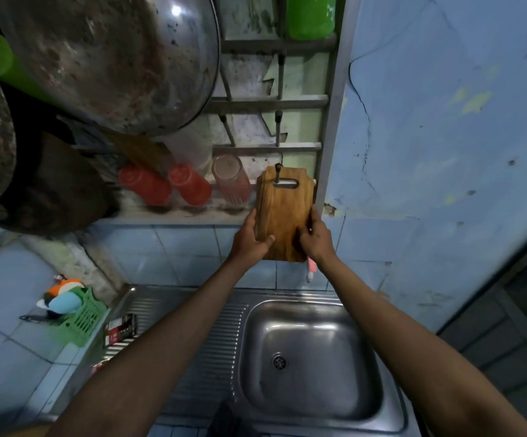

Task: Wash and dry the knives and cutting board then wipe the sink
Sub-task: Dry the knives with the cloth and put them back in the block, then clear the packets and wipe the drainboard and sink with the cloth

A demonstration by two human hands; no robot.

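Note:
A wooden cutting board hangs upright on the wall rack above the sink, a dark hook through its handle slot. My left hand grips its left edge, thumb across the front. My right hand grips the right edge with curled fingers. The steel sink basin lies below, with its drain in the middle. No knife is plainly visible.
Large metal pots hang at upper left. Two red cups and a pink tumbler lie on the ledge left of the board. A green basket with utensils stands left of the ribbed drainboard. A blue wall is at right.

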